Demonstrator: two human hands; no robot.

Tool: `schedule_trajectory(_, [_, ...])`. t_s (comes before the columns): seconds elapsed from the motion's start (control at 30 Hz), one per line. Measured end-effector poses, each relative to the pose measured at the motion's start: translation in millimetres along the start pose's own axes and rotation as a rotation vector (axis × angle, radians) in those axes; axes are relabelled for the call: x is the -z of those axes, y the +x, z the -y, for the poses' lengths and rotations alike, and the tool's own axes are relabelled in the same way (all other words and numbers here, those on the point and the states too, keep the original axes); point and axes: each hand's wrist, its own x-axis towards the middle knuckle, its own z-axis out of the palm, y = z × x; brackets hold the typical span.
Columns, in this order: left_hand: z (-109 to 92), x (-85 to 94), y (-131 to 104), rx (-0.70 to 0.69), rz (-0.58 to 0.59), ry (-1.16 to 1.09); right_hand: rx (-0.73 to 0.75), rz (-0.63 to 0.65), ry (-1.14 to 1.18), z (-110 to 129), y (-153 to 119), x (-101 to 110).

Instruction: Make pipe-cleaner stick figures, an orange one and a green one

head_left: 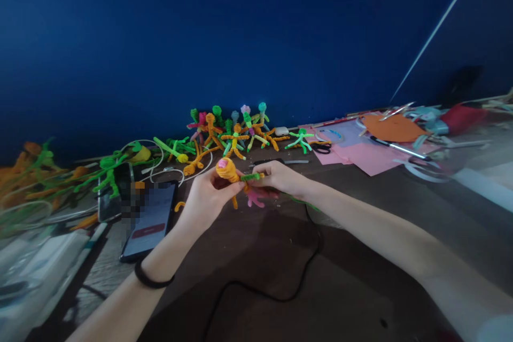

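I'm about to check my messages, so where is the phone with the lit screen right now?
In the head view, the phone lies on the table at the left, just beside the left forearm.

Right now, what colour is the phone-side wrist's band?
The hair-tie-like band on the left wrist is black, showing best in the head view.

Black cable (237, 281) across open tabletop (256, 248)
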Motion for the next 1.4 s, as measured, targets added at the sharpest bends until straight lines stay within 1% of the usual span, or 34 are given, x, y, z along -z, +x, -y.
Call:
schedule_trajectory(0.13, [-0.5,1.6,1.3,0.016,-0.037,0.047,0.007,0.078,-0.059,-2.0,-1.5,-0.6])
schedule_trajectory(0.23, [4.6,6.9,6.4,0.023,-0.078,0.098,0.033,0.109,-0.220,-0.6,-4.3,-3.2])
schedule_trajectory(0.33, [9.5,12.9,11.8,0.038,-0.096,0.176,0.191,0.032,-0.500,2.0,-7.4,-6.6])
schedule_trajectory(0.43, [10.1,15.1,13.6,0.046,-0.051,0.240,0.384,-0.076,-0.760,2.8,-9.1,-7.9])
schedule_trajectory(0.53, [8.4,13.1,12.2,0.062,0.029,0.225,0.521,-0.153,-0.912,2.4,-9.2,-6.2])
schedule_trajectory(0.6, [7.9,11.1,10.7,0.057,0.091,0.171,0.591,-0.174,-0.942,2.7,-9.1,-4.1])
schedule_trajectory(0.67, [8.0,9.5,9.3,0.044,0.148,0.129,0.621,-0.190,-0.899,3.5,-9.0,-2.0])
schedule_trajectory(0.73, [8.1,8.7,8.2,0.038,0.188,0.141,0.600,-0.222,-0.806,4.4,-8.7,-0.3])
schedule_trajectory(0.9, [6.2,8.3,5.7,0.031,0.216,0.233,0.427,-0.245,-0.617,5.6,-7.6,1.1])
schedule_trajectory(1.03, [2.5,6.4,1.9,0.036,0.247,0.235,0.319,-0.190,-0.464,7.7,-7.8,1.4])
schedule_trajectory(1.17, [0.0,4.2,-0.7,0.037,0.275,0.213,0.160,-0.055,-0.271,8.4,-6.1,5.5])
schedule_trajectory(1.23, [0.2,3.8,-0.3,0.028,0.257,0.210,0.110,-0.006,-0.202,7.6,-4.3,8.2])
schedule_trajectory(1.27, [0.6,3.8,0.2,0.017,0.233,0.215,0.101,-0.001,-0.176,7.1,-3.4,9.4])
schedule_trajectory(1.33, [1.9,4.0,1.6,-0.007,0.175,0.232,0.102,-0.016,-0.137,6.0,-2.0,10.9])
schedule_trajectory(1.4, [3.2,4.4,2.8,-0.007,0.145,0.227,0.110,-0.036,-0.105,5.2,-1.3,11.3])
